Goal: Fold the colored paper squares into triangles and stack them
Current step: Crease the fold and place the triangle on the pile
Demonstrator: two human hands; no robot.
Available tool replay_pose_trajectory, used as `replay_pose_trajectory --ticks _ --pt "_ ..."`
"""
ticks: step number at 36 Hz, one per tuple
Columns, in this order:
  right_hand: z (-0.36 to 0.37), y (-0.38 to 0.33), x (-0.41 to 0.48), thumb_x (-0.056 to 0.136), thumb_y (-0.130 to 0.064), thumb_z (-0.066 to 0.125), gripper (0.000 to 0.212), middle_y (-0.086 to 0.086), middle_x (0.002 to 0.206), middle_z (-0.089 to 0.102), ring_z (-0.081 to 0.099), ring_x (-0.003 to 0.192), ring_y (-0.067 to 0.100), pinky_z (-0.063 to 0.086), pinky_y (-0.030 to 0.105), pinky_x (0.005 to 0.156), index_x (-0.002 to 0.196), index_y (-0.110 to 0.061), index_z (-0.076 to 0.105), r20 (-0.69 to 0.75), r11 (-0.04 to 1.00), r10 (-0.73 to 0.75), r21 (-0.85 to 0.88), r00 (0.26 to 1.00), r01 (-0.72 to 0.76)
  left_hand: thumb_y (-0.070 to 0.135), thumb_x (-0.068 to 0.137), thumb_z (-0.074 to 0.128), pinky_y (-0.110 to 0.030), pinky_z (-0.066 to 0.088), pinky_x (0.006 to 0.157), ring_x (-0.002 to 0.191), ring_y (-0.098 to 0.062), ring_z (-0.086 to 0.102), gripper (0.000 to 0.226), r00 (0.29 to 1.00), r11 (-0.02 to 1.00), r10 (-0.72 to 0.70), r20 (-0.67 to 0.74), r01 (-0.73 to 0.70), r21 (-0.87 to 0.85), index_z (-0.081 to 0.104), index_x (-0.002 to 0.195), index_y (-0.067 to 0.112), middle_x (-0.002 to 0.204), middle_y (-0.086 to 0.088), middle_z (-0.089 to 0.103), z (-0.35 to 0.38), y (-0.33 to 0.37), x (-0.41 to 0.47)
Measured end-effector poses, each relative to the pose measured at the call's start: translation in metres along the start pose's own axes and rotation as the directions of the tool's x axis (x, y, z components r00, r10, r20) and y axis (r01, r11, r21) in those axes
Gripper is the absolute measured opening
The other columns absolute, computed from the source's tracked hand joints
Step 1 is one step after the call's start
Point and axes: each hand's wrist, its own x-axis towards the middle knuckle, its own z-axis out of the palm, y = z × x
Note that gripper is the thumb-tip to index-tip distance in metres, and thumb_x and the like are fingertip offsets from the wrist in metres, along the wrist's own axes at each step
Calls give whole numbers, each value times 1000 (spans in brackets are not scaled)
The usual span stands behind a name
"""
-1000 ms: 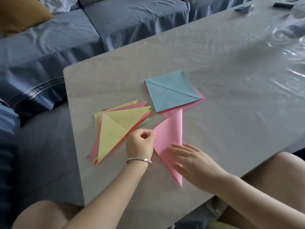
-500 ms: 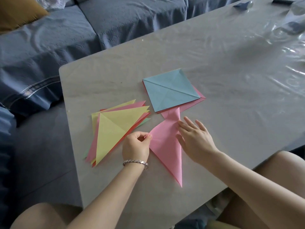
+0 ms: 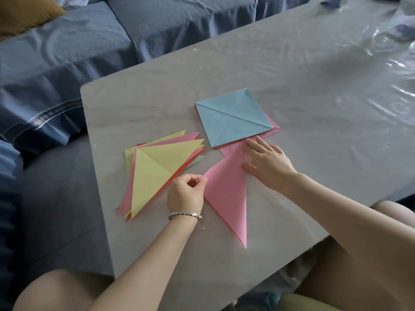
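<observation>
A pink paper folded into a triangle (image 3: 226,194) lies on the grey table (image 3: 292,81) in front of me. My left hand (image 3: 185,194) pinches its left corner between thumb and fingers. My right hand (image 3: 266,162) lies flat with straight fingers on the upper end of the fold. To the left sits a fanned stack of folded triangles (image 3: 157,169), yellow on top, with pink, red and green beneath. Behind the pink triangle is a pile of unfolded squares (image 3: 233,117), a creased blue sheet on top, with pink and red edges showing under it.
A clear plastic cover (image 3: 381,63) wrinkles over the table's right part. A blue sofa (image 3: 89,52) with a mustard cushion (image 3: 24,12) runs along the far and left sides. My knees sit below the near edge.
My right hand has slid up along the pink triangle's fold, from its lower part to the top end near the blue square. My left hand kept its pinch on the left corner.
</observation>
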Motion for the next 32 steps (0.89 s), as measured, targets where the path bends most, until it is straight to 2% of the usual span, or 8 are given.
replay_pose_trajectory --ticks 3,7,11,14,20,24,32 --pt "2 4 -6 95 -49 34 63 -5 156 8 3 144 16 7 33 114 148 -19 16 -6 999 4 32 1000 -3 19 79 69 -17 42 55 62 -11 58 10 1000 1000 -2 5 2 5 67 69 19 65 9 63 0 0 0" --pt "-2 5 -3 89 -56 43 71 -5 154 12 5 143 13 7 34 114 146 -20 21 9 997 17 78 1000 -18 20 80 69 -20 42 58 65 -13 58 10 1000 1000 3 9 -3 12 67 70 19 67 7 63 0 0 0" --pt "-5 3 -2 80 -66 49 87 -5 154 7 -1 143 15 5 36 115 147 -22 16 75 995 19 94 997 -26 20 80 69 -21 43 59 65 -14 58 10 1000 1000 -4 10 3 13 67 70 19 68 6 63 -1 1 0" --pt "-5 1 -11 77 -67 51 90 -5 155 5 -6 143 16 3 36 115 147 -23 16 82 997 -28 77 996 22 21 80 69 -20 43 57 64 -13 58 11 1000 1000 -10 14 10 10 66 69 20 66 8 62 -1 1 -1" --pt "-5 -7 -38 71 -72 55 102 -4 154 4 -5 143 18 4 33 114 147 -18 15 111 996 -85 24 990 83 20 79 68 -17 41 55 64 -12 57 8 1000 1000 -3 17 3 13 68 72 19 67 7 62 -1 1 -1" --pt "-5 -14 -51 68 -75 54 109 -3 154 -1 -8 143 18 1 32 113 147 -14 11 167 994 -108 -4 980 110 20 79 68 -20 41 61 66 -14 57 8 1000 1000 -4 24 4 12 67 71 19 67 8 61 -1 0 -1" --pt "-3 -31 -78 62 -81 52 127 9 154 -10 -11 142 21 -2 33 114 146 -2 -1 255 980 -157 -82 954 183 20 80 67 -20 39 61 66 -12 57 7 1000 1000 18 21 -18 25 67 74 19 67 9 61 -1 -1 -1"
